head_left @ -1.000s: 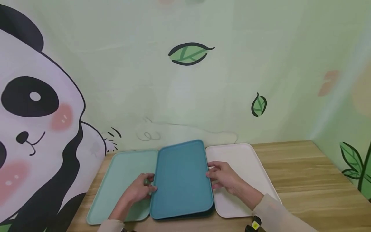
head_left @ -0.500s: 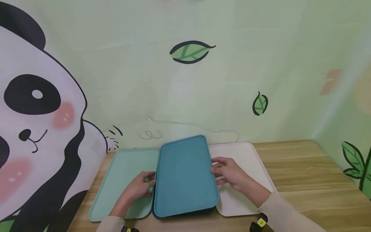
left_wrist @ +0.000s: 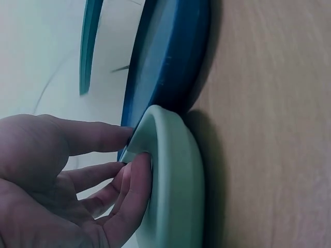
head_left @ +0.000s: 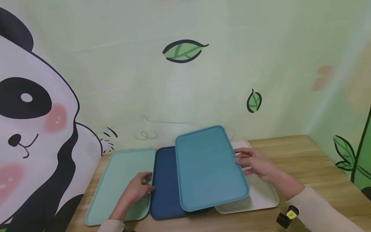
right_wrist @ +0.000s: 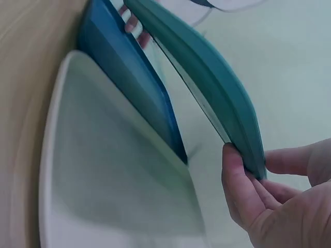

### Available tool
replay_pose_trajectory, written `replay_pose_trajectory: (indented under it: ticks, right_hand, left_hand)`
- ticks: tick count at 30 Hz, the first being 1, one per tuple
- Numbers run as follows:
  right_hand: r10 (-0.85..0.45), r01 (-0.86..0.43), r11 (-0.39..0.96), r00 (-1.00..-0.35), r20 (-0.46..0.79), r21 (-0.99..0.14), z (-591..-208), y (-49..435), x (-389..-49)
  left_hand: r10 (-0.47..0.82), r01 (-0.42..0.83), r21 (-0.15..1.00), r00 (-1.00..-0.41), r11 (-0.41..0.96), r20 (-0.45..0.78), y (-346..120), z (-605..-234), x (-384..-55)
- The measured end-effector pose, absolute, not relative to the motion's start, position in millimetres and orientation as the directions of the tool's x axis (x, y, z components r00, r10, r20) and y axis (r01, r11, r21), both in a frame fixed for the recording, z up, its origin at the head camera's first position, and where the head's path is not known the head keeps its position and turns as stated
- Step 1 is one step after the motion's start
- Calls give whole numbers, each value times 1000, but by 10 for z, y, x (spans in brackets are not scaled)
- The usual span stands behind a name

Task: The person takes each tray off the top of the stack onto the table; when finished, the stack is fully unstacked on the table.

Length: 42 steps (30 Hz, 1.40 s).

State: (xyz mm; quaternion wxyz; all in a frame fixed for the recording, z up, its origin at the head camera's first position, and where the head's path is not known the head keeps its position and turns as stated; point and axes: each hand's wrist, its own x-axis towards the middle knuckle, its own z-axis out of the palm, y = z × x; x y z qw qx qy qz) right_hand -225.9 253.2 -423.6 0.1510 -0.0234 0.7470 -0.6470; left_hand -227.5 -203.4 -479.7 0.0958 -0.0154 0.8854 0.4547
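Observation:
In the head view my right hand (head_left: 256,163) grips the right edge of a teal tray (head_left: 210,167), raised and tilted; the right wrist view shows thumb on one face and fingers on the other. The teal tray overlaps a navy blue tray (head_left: 165,183) and a white tray (head_left: 261,196), hiding part of both. My left hand (head_left: 137,188) pinches the navy tray's left rim where it meets a mint green tray (head_left: 116,180). The left wrist view shows its thumb at the navy rim (left_wrist: 155,77), with the other fingers curled inside the mint tray (left_wrist: 178,181).
The trays stand side by side on a wood-grain table (head_left: 304,174). Behind it hangs a pale green backdrop (head_left: 116,74) printed with a panda (head_left: 37,129) and leaves. A thin cord (head_left: 174,122) shows against the backdrop.
The teal tray has moved up and to the right with my right hand, uncovering the navy tray beneath it and covering more of the white tray. My left hand has barely moved.

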Motion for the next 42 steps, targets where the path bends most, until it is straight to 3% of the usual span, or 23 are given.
replay_pose_trajectory:
  ticks: [17,23,32,42]
  right_hand:
    - [-305,156,149,-932,-196,-976,-4155,4212,-2076]
    - [-194,198,274,-947,-256,-941,-4153,4652,-2035]
    - [-67,223,402,-960,-271,-888,-4161,5049,-2006]
    - [12,241,478,-963,-268,-845,-4158,5177,-2014]
  left_hand:
    - [59,-120,815,-981,567,-185,-1978,-4812,-2276]
    - [61,-120,820,-981,559,-185,-1984,-4807,-2279]
    - [56,-117,822,-982,558,-178,-2001,-4805,-2273]
    - [56,-110,829,-984,548,-168,-2023,-4801,-2246]
